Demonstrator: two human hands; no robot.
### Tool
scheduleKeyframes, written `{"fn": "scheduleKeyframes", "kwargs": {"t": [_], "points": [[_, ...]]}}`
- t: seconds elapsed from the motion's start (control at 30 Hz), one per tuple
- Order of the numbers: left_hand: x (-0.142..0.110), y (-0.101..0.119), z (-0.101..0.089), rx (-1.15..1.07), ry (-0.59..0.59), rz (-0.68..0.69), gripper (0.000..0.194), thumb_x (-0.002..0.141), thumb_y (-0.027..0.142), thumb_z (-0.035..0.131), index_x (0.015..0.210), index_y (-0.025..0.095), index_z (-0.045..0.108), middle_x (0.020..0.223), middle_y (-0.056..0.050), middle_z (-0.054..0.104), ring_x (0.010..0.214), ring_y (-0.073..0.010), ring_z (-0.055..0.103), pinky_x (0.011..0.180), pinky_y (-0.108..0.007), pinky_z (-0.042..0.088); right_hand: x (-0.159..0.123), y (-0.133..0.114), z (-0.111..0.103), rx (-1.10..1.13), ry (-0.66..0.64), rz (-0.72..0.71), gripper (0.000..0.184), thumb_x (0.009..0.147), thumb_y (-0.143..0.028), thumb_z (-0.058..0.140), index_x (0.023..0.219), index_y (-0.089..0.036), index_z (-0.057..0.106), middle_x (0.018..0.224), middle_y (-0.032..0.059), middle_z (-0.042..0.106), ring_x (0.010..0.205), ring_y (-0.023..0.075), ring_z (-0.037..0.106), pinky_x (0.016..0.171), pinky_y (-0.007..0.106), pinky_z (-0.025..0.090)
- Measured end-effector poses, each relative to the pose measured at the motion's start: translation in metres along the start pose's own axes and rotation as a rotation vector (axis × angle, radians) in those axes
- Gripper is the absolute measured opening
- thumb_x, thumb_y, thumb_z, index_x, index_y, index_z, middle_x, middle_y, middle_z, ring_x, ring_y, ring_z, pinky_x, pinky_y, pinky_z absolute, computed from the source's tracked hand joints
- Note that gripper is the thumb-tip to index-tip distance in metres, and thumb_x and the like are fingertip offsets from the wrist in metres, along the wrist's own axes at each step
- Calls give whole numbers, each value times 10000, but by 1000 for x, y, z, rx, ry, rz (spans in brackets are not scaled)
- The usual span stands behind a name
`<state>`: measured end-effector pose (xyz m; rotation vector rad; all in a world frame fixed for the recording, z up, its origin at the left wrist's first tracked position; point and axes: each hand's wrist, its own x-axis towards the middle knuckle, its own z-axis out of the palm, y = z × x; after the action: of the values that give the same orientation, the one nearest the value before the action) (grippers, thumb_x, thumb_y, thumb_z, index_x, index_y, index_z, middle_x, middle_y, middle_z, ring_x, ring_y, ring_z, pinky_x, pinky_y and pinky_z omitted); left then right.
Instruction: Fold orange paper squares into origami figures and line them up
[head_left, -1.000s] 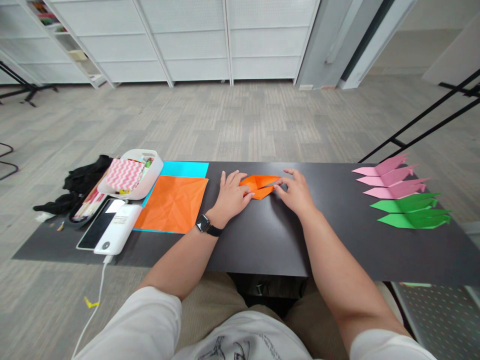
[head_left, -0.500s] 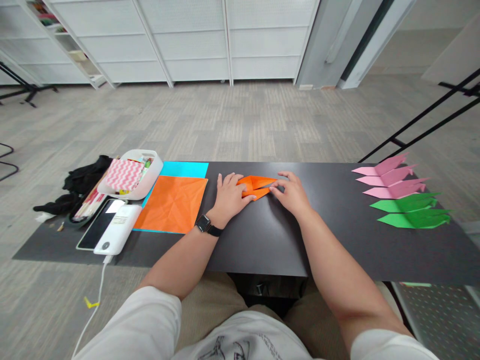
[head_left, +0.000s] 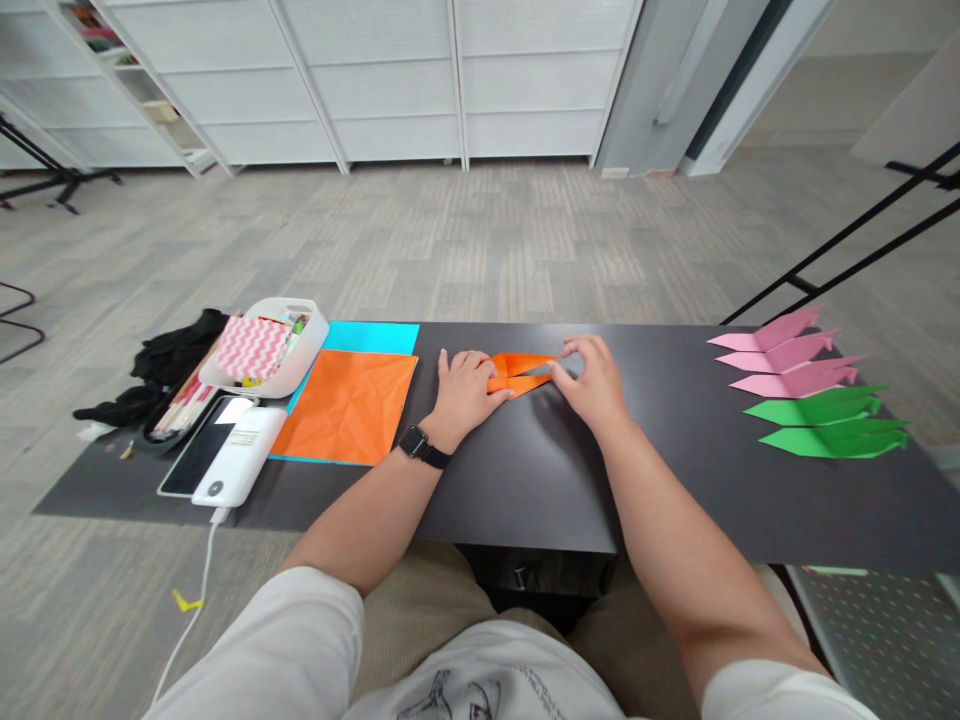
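A folded orange origami paper (head_left: 525, 374) lies at the middle of the dark table, its two narrow points spread toward the right. My left hand (head_left: 469, 395), wearing a black watch on the wrist, holds its left end down, with thumb and fingers around the fold and covering part of it. At the other end, my right hand (head_left: 596, 380) has its thumb at the tip of the nearer point, fingers curled over beside it. Left of my hands lies a stack of orange paper sheets (head_left: 349, 405) on top of blue paper (head_left: 375, 338).
Pink folded paper birds (head_left: 795, 382) and green ones (head_left: 832, 440) line the table's right end. At the left are a white basket (head_left: 307, 350), a phone (head_left: 187, 458), a white power bank (head_left: 238, 455) with a cable, and black cloth (head_left: 176, 345).
My right hand has shifted slightly right and its fingers sit farther out at the paper's tips. The left hand stays on the fold. The camera view has moved a little.
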<state>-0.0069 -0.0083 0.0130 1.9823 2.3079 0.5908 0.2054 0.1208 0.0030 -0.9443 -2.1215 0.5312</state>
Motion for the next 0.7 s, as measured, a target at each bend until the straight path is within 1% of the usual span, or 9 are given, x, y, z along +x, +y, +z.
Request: {"fn": "scheduleKeyframes", "kwargs": {"t": [0.07, 0.13, 0.17, 0.23, 0.33, 0.37, 0.5, 0.57, 0.7], "points": [[0, 0, 0, -8, 2, -8, 214, 945, 452, 762, 1044, 263, 740, 1310, -78, 704, 1327, -333, 588, 1355, -707, 133, -1, 2, 3, -31, 5, 48, 417, 900, -378, 720, 1285, -237, 641, 1326, 169, 661, 1297, 341, 619, 1158, 544, 487], [0, 1, 0, -14, 2, -13, 222, 943, 442, 766, 1065, 261, 727, 1315, -81, 701, 1326, -333, 589, 1355, -708, 130, -5, 3, 10, -74, -43, 97, 720, 865, -433, 768, 1498, -200, 518, 1429, 215, 613, 1371, 375, 576, 1186, 583, 454], [-1, 1, 0, -16, 5, -14, 232, 943, 439, 770, 1081, 259, 720, 1320, -84, 699, 1327, -333, 589, 1355, -709, 131, -7, 3, 14, -100, -78, 118, 849, 851, -462, 785, 1577, -186, 442, 1480, 236, 583, 1411, 393, 547, 1207, 612, 424], [-1, 2, 0, -17, 16, -10, 257, 941, 435, 777, 1113, 257, 706, 1354, -93, 687, 1348, -336, 578, 1353, -712, 137, -12, 2, 23, -159, -146, 161, 1022, 841, -513, 796, 1671, -172, 307, 1535, 260, 545, 1457, 427, 506, 1239, 691, 342], [-1, 3, 0, -13, 36, -1, 282, 938, 443, 793, 1122, 253, 696, 1445, -110, 646, 1407, -343, 543, 1348, -721, 145, -16, -1, 34, -242, -199, 190, 1142, 837, -572, 791, 1716, -154, 193, 1546, 278, 537, 1477, 464, 479, 1253, 775, 226], [-1, 3, 1, -12, 40, 1, 286, 937, 450, 798, 1114, 250, 695, 1471, -113, 631, 1426, -346, 530, 1345, -729, 145, -16, -2, 37, -258, -200, 194, 1171, 835, -588, 791, 1721, -143, 169, 1547, 288, 532, 1480, 472, 474, 1253, 781, 213], [-1, 1, 2, -7, 35, -1, 300, 925, 472, 814, 1092, 249, 704, 1513, -116, 606, 1469, -359, 493, 1338, -754, 117, -16, -2, 40, -266, -169, 218, 1266, 818, -647, 798, 1726, -124, 88, 1590, 332, 473, 1510, 492, 434, 1241, 779, 225], [-1, 1, 3, -3, 29, -7, 304, 917, 473, 823, 1095, 255, 709, 1513, -114, 606, 1470, -362, 492, 1339, -754, 113, -15, 1, 39, -270, -166, 236, 1284, 806, -667, 805, 1725, -128, 89, 1611, 341, 445, 1530, 500, 406, 1242, 776, 221], [-1, 2, 2, -2, 27, -16, 297, 912, 460, 829, 1103, 268, 708, 1513, -107, 605, 1467, -365, 497, 1338, -754, 127, -14, 10, 36, -284, -156, 269, 1264, 784, -702, 814, 1716, -155, 159, 1639, 327, 423, 1558, 509, 367, 1245, 772, 212]]}}
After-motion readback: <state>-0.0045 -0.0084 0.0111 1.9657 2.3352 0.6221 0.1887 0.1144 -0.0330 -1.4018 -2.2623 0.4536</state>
